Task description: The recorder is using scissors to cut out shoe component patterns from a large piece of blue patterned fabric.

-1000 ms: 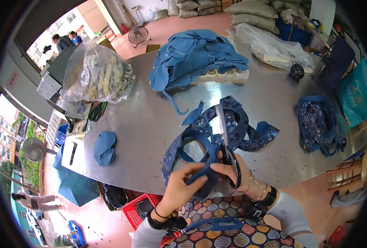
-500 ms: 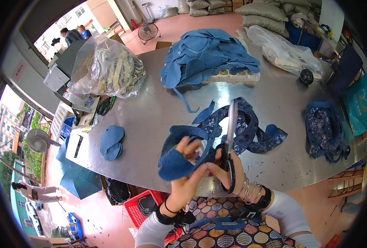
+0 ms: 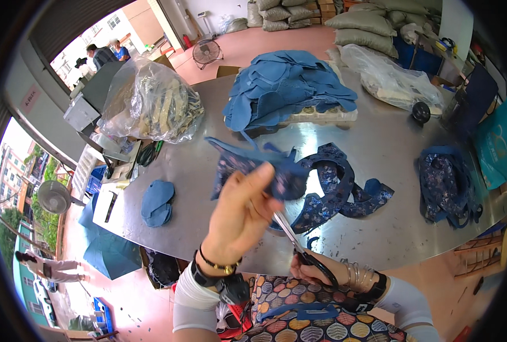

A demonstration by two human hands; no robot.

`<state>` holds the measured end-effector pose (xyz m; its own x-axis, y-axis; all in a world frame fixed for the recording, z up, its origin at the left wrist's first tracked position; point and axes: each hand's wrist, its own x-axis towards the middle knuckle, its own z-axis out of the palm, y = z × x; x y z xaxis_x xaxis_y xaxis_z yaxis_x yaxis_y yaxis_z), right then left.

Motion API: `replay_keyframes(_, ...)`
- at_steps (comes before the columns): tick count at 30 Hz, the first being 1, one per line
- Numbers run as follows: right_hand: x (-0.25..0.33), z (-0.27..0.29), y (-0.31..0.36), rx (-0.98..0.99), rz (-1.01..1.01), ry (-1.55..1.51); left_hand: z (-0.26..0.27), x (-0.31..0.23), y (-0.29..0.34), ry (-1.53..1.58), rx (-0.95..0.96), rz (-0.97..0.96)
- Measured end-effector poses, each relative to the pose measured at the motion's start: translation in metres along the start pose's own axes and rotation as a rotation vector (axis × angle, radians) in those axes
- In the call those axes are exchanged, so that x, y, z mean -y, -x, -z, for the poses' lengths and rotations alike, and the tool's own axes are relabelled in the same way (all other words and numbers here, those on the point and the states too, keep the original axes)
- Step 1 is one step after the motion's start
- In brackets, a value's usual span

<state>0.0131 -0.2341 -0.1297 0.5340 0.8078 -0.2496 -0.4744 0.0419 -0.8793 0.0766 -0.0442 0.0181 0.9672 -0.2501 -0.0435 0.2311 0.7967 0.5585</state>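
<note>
Pinched in my left hand (image 3: 239, 208) is a dark blue floral fabric piece (image 3: 225, 169), raised above the metal table. My right hand (image 3: 316, 272) grips black-handled scissors (image 3: 292, 235) nearer the table's front edge. Their blades point up and left, with the tips close under my left fingers; whether they touch the cloth I cannot tell. A long floral fabric strip (image 3: 345, 171) lies in loops just beyond the scissors; its link to the held piece is unclear. Small cloth scraps lie beside the blades.
A tall heap of blue fabric pieces (image 3: 290, 85) stands at the back of the metal table (image 3: 208, 256). A few blue pieces (image 3: 157, 204) lie at left, a floral strip bundle (image 3: 447, 185) at right. Clear plastic bags (image 3: 151, 102) sit at the back left and right.
My left hand has moved up and away with the fabric, whose floral side now shows. My right hand has dropped lower, and the scissors have tipped from upright toward the left.
</note>
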Motion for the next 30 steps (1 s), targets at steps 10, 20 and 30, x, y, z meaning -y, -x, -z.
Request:
replay_keyframes(10, 0.009, 0.004, 0.01, -0.284, 0.204, -0.056, 0.025, 0.018, 0.032, -0.506, -0.106, 0.102)
replay_keyframes(20, -0.002, 0.001, 0.038, 0.068, 0.033, -0.046, 0.044, 0.026, 0.045, -0.565, -0.118, -0.046)
replay_keyframes(30, -0.018, 0.002, 0.04, 0.123, 0.023, -0.106, 0.046, 0.037, 0.045, -0.492, -0.162, -0.193)
